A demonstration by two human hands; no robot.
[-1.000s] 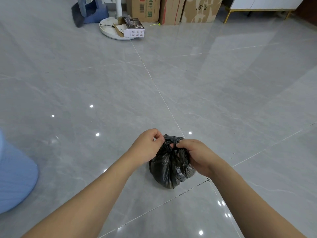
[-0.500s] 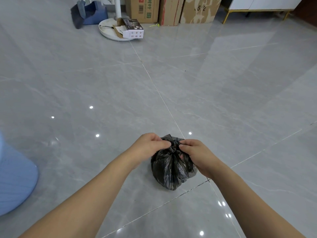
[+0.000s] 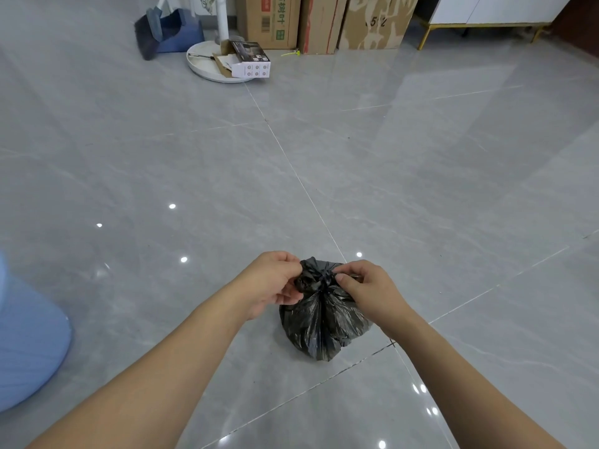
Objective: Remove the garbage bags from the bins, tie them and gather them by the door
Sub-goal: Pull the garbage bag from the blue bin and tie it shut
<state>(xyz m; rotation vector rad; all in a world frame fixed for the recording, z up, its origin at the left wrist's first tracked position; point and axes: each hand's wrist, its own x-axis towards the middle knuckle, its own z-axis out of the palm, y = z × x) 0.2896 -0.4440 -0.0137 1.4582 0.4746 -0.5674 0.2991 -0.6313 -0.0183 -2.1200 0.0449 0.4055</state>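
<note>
Low in the centre of the frame, your left hand (image 3: 272, 283) and right hand (image 3: 366, 288) each pinch the gathered neck of the black garbage bag (image 3: 322, 322) with curled fingers; the bag sits on the grey tiled floor (image 3: 421, 189)

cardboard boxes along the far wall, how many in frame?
3. All upright in a row at top centre: the left box with printed text, the middle box with red stripes, the right box beside the white cabinet. Others could be beyond the frame.
</note>
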